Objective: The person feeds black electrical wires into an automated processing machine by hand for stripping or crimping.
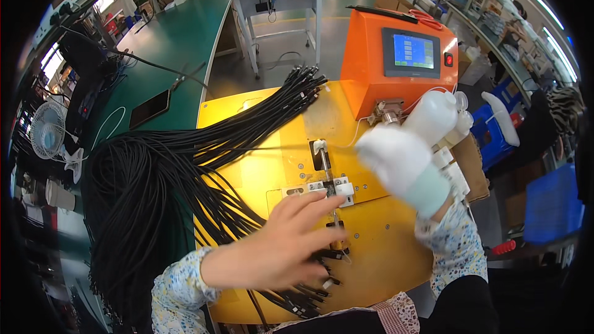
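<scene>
Black cables [133, 179] lie in a big heap at the left, drooping over the edge of a yellow worktop [396, 253]. One sheaf of them fans up across the worktop toward an orange machine [364, 55], and more ends show below the left wrist. The left hand [284, 241] (bare, with a flowered sleeve behind it) is spread open, palm down, fingers apart and seemingly gripping nothing. Its fingertips are at a small metal clamp [342, 188] with white blocks; whether they touch it I cannot tell. The right hand [396, 158], in a white glove, is raised to the right of the clamp with its fingers drawn together. It is blurred, so I cannot tell how tightly it is closed or whether it has hold of anything, though a thin dark strand seems to run toward it from the heap. Just beside the glove stands a white bottle [430, 113], below the machine's lit screen [411, 52]. A phone [150, 109] lies on the green table [161, 37].
</scene>
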The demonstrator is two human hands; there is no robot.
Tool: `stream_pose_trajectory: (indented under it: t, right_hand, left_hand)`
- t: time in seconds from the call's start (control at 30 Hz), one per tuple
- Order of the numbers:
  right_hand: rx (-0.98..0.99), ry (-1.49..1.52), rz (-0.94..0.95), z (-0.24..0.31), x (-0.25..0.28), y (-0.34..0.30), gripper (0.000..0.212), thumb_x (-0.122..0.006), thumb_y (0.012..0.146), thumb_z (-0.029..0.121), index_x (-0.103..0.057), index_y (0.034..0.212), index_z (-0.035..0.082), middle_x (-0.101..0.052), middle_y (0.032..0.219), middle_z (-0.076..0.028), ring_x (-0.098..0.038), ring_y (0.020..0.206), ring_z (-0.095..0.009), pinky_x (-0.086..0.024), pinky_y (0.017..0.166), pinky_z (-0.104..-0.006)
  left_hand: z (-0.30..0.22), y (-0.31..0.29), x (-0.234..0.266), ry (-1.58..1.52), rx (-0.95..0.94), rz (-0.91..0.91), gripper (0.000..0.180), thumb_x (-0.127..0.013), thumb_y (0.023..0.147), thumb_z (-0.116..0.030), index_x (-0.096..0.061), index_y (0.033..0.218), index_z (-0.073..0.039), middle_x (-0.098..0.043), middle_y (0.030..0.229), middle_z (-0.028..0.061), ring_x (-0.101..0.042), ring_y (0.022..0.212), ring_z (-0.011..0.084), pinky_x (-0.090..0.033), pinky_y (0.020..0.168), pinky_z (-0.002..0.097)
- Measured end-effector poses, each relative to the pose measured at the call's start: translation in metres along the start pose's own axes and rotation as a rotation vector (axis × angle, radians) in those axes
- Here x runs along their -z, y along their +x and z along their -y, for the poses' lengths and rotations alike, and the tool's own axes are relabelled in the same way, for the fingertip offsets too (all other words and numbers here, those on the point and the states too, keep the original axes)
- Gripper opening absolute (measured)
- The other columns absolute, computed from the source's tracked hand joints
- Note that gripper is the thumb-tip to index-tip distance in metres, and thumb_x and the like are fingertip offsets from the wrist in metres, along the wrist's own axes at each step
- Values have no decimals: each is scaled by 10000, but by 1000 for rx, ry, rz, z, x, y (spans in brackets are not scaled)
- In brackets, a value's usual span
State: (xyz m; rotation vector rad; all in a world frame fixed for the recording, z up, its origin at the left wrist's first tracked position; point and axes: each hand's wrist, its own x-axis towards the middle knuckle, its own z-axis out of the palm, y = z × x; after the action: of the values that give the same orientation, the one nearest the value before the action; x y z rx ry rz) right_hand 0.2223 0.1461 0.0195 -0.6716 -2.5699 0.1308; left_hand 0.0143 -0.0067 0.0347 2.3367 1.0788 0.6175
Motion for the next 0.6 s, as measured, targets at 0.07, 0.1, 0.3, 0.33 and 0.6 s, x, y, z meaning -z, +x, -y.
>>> stream_pose_trajectory:
  t: [0.07, 0.1, 0.3, 0.33, 0.6]
  right_hand:
    - [170, 266, 85, 29, -17, -17, 199, -641, 757, 124, -639, 954, 99, -619, 868, -132, -608, 825, -335, -499, 720, -411]
    - [229, 262, 120, 47, -22, -20, 165, -623, 758, 120, -622, 921, 97, -611, 844, -110, -611, 809, -317, -497, 710, -417]
    - [34, 597, 82, 35, -13, -22, 166, -699, 794, 116, -670, 948, 60, -646, 862, -93, -641, 799, -262, -515, 714, -333]
    - [-105, 676, 103, 31, -11, -25, 150, -689, 816, 128, -674, 944, 52, -646, 844, -102, -643, 773, -250, -510, 694, -323]
    - [-581, 919, 293, 34, -13, -24, 123, -649, 859, 118, -669, 914, 9, -652, 796, -96, -634, 730, -183, -494, 670, -298]
  left_hand:
    - [-9, 1, -16, -105, 123, -162, 844, -790, 764, -219, -326, 1457, -92, -264, 1493, 245, -310, 1359, 389, -273, 1109, 444]
    - [-1, 5, -31, -213, 159, -297, 892, -798, 758, -216, -286, 1478, -92, -270, 1485, 256, -308, 1362, 380, -273, 1112, 431]
    - [26, 7, -44, -481, 454, -405, 326, -652, 894, -113, -563, 1189, -7, -611, 677, 80, -553, 539, 148, -450, 535, 281]
    - [28, 6, -43, -417, 430, -412, 238, -644, 893, -92, -597, 1107, 1, -609, 684, 87, -553, 538, 153, -444, 529, 281]
    - [36, 8, -51, -162, 253, -623, 93, -637, 877, -62, -639, 949, -3, -602, 655, 108, -572, 533, 220, -442, 520, 300]
